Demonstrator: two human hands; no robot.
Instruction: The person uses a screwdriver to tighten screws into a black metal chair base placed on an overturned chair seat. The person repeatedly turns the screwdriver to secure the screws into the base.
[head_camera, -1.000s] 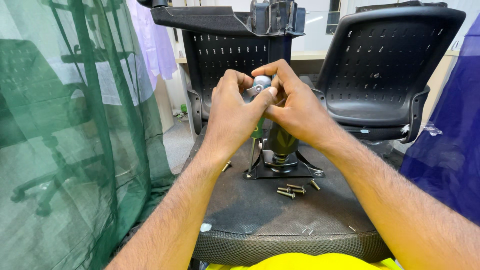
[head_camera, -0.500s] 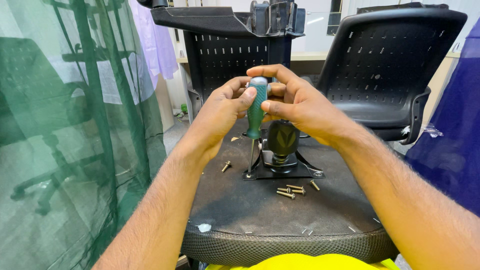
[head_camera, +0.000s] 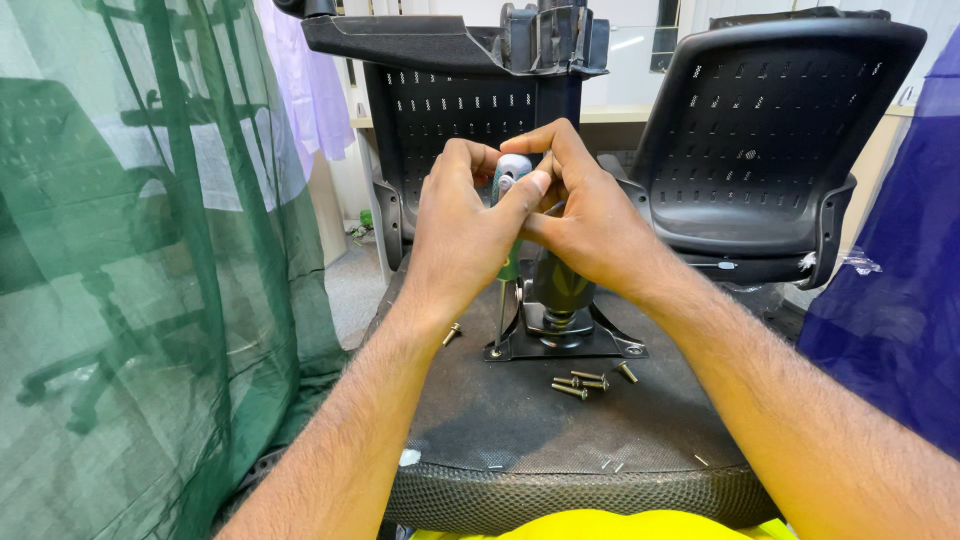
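Mesh edging of the upturned chair seat (head_camera: 560, 495) lies nearest me, with something yellow (head_camera: 600, 525) just below it. On the seat's dark underside, loose screws (head_camera: 585, 382) lie just in front of the black mounting plate (head_camera: 560, 345), and one more screw (head_camera: 452, 334) sits off to its left. My left hand (head_camera: 465, 235) is curled shut around the green handle of a screwdriver (head_camera: 508, 235), thumb pressed near its pale cap. My right hand (head_camera: 590, 225) wraps the same handle from the other side, fingers closed over the top. The screwdriver stands upright, its shaft running down to the plate's left corner. Beyond stand two black perforated chair backs (head_camera: 770, 130), green netting (head_camera: 130, 280) at left and blue fabric (head_camera: 900, 300) at right.
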